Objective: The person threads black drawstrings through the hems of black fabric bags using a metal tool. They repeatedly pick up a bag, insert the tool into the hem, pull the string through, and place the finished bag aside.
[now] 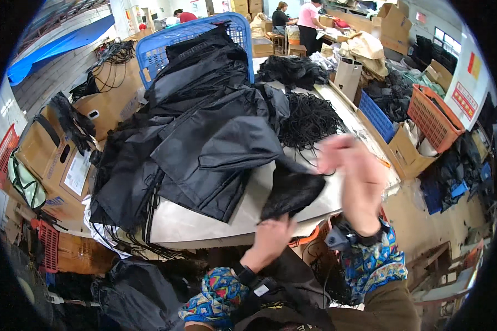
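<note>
My left hand (271, 238) is closed on the lower edge of a dark black fabric piece (294, 190), which hangs bunched over the table's near edge. Raised to the right of that fabric is my right hand (359, 174), smeared by motion. A thin dark strand runs near its fingers, but whether they hold it is unclear. Large flat black fabric pieces (215, 146) lie heaped on the pale tabletop (190, 226), just left of the held one. Behind my hands sits a tangled bundle of black cords (310, 118).
A blue plastic basket (240, 33) stands behind the heap. Cardboard boxes (55, 160) crowd the table's left side. On the right are an orange crate (433, 116) and a blue crate (376, 116). Black cords dangle off the front-left edge. Several people work in the background.
</note>
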Action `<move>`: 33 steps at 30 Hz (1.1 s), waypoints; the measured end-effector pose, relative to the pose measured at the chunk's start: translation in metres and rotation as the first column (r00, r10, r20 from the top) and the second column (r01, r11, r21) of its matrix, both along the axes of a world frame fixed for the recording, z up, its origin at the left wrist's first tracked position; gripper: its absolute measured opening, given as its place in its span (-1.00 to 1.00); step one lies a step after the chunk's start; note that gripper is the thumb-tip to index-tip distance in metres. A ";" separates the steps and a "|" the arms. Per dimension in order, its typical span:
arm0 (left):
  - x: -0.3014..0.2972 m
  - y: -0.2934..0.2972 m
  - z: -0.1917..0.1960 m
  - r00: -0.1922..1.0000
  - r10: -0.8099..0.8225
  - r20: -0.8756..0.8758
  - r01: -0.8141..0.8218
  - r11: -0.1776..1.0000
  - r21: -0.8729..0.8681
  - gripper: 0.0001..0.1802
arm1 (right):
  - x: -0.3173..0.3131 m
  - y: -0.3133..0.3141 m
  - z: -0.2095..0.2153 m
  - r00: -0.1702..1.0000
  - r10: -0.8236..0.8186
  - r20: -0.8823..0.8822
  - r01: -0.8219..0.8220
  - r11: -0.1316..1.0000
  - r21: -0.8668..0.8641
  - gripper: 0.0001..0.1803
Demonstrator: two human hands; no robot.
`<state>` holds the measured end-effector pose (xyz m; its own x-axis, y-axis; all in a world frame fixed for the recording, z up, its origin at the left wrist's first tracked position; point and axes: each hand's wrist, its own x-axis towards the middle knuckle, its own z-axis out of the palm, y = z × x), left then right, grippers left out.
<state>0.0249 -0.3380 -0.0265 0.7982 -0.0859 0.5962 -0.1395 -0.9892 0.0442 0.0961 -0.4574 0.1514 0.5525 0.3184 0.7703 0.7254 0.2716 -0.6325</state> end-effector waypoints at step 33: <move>-0.004 0.045 -0.026 0.945 -0.312 -0.103 0.307 0.950 -0.059 -0.77 | 0.077 0.006 -0.179 0.768 -0.123 -0.628 -0.134 0.929 -0.345 -0.79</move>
<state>0.0204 -0.2934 -0.0521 0.7971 -0.3158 0.5147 -0.4303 -0.8951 0.1171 0.1735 -0.4517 -0.0280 0.8641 0.4969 0.0800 0.1250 -0.0580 -0.9905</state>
